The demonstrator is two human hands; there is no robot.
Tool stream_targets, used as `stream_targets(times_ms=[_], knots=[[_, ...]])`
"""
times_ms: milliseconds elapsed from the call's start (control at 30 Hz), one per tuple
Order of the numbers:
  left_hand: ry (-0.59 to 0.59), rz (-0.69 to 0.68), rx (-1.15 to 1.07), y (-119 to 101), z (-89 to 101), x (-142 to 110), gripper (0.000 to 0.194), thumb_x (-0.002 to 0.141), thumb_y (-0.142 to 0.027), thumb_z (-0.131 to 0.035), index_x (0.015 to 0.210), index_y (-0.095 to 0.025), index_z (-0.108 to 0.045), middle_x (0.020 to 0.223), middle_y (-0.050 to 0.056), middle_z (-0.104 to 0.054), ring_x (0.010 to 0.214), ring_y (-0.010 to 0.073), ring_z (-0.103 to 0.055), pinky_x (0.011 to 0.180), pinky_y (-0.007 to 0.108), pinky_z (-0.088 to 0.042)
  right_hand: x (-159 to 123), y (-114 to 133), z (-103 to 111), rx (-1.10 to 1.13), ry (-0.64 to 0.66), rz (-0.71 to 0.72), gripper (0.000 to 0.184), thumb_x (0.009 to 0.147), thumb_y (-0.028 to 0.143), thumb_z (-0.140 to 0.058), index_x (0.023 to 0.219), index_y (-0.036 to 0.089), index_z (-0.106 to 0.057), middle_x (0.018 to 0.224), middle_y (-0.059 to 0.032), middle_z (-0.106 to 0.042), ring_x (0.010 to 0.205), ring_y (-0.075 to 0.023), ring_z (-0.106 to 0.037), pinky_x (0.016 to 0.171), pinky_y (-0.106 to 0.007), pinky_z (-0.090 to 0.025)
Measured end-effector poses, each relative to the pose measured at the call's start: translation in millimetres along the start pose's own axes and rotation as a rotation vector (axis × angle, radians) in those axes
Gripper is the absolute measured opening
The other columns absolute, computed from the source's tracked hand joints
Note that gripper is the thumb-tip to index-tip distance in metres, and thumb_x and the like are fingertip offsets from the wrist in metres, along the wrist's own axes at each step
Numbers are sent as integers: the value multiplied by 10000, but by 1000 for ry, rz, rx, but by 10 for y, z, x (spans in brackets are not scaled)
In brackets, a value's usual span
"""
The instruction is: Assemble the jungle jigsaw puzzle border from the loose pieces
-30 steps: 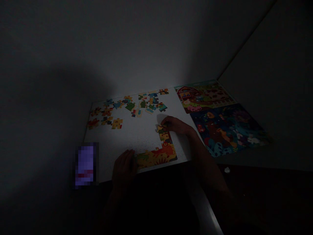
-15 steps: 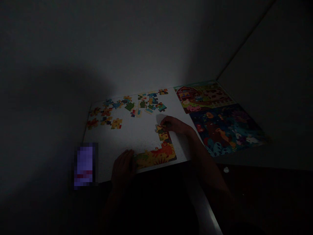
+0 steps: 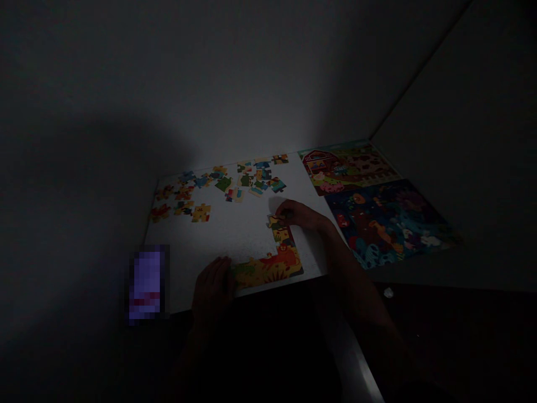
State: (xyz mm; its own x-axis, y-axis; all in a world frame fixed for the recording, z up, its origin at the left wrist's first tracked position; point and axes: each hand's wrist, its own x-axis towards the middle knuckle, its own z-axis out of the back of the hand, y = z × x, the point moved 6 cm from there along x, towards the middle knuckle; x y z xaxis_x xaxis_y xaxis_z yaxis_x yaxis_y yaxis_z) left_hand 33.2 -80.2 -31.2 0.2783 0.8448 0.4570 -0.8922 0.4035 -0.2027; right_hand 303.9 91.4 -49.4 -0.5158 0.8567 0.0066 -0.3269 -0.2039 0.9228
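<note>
The scene is very dark. An L-shaped run of joined orange and yellow puzzle pieces [image 3: 274, 263] lies at the near edge of a white table [image 3: 235, 229]. My left hand [image 3: 212, 288] rests with fingers flat on the left end of that strip. My right hand [image 3: 300, 214] is at the strip's upper end, fingertips pressed together on a small yellow puzzle piece [image 3: 274, 221]. Several loose puzzle pieces [image 3: 222, 183] are scattered across the far half of the table.
A finished farm puzzle [image 3: 346, 166] and a finished dark blue puzzle [image 3: 388, 221] lie side by side at the right. A blurred bright rectangle [image 3: 146, 282] sits at the table's near left corner. Walls close in behind and to the right.
Both hands stay in place; only the view has shifted very slightly.
</note>
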Motion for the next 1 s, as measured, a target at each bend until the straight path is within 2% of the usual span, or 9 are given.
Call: stream_targets(times_ms=[267,633,1000], knots=[[2,0,21,-6,6,1,371,919,-188,-503,1284,-189,-575,1187,120,-698,1128,265,-644,964,433,-498,6,-37,-2,26,25,54,218,730,295,-738,912,184,-693,946,-45,-658,882,-192,-609,820,-334,-498],[-11,-43,23,17,-5,-8,411,921,-202,-507,1330,-202,-541,1173,117,-701,1103,267,-657,940,440,-517,5,18,-9,6,10,28,139,725,223,-723,856,184,-694,899,-33,-649,827,-176,-598,748,-293,-501],[-62,-67,30,-25,45,17,355,927,-186,-518,1278,-184,-569,1145,117,-704,1082,264,-656,926,424,-515,-4,41,-2,-15,-5,46,143,733,252,-741,852,183,-702,903,-43,-642,861,-187,-594,797,-318,-495]])
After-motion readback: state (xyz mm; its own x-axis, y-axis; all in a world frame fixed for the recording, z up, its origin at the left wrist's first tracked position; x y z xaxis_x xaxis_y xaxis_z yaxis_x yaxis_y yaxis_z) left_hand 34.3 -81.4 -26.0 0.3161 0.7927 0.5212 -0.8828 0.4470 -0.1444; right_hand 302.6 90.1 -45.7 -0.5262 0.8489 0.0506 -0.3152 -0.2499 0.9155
